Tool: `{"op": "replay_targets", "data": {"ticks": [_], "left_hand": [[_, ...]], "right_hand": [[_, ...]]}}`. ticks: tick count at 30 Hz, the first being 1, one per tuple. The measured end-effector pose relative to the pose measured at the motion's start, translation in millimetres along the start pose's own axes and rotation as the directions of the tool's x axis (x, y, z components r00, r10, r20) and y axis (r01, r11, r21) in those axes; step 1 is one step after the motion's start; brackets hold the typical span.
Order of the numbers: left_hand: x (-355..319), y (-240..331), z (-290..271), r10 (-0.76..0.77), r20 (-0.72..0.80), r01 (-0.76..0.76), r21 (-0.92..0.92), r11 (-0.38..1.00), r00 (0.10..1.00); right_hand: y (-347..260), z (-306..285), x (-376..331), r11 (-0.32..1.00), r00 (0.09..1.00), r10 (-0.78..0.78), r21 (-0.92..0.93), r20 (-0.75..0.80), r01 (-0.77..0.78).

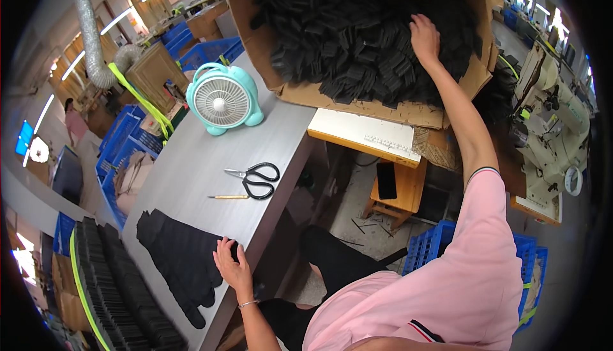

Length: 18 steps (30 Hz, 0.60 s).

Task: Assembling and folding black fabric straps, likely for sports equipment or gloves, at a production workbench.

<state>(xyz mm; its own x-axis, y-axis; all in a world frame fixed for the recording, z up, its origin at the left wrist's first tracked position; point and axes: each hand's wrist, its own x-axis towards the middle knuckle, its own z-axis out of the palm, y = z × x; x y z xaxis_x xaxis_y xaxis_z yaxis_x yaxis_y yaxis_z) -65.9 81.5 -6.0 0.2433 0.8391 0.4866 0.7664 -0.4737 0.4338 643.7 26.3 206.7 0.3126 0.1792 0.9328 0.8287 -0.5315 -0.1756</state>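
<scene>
My left hand rests at the table's near edge, fingers stretched out over the end of a flat black glove-shaped fabric piece. Finger-like lobes show along that piece's lower side. My right arm reaches far forward, and my right hand lies on a heap of black folded pieces in a big cardboard box. Its fingers are apart and slightly bent; no piece is visibly gripped. Black-handled scissors and a thin wooden-handled pointed tool lie on the grey table.
A turquoise fan stands at the table's far end. Under the box is a white board; a wooden stool below carries a phone. Sewing machines stand right, blue crates beside me, stacked black pieces at left.
</scene>
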Motion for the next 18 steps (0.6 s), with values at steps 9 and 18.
{"op": "replay_targets", "data": {"ticks": [9, 18], "left_hand": [[-1.3, -5.2, 0.1, 0.01, -0.012, -0.009, 0.021, 1.0, 1.0], [-1.2, -4.4, -9.7, -0.008, 0.026, 0.012, -0.145, 0.989, 1.0]], "right_hand": [[-29.8, -82.5, -87.8, 0.304, 0.697, 0.658, 0.747, 0.284, -0.592], [-110.0, -141.4, -174.0, -0.052, 0.528, 0.557, 0.661, 0.641, -0.748]]}}
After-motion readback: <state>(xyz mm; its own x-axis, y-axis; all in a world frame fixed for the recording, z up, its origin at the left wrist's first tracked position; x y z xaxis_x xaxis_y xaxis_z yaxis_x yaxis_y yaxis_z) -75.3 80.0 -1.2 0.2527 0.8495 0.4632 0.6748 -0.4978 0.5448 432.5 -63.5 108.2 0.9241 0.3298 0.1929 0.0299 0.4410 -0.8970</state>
